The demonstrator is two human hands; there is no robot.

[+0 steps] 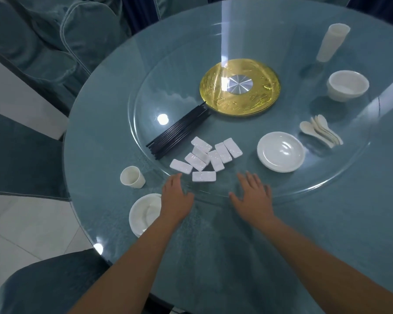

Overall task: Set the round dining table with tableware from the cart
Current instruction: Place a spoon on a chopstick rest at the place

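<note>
Two bare forearms reach up from the lower frame; the left hand (176, 200) and right hand (253, 197) lie flat, fingers spread wide and holding nothing, at the glass turntable (327, 186) edge on the round desk (327, 245). Just beyond, centre frame, lie glossy white rectangular chopstick rests (205, 158) beside black chopsticks (179, 132). A slow, even turn would likely keep them from sliding
</note>
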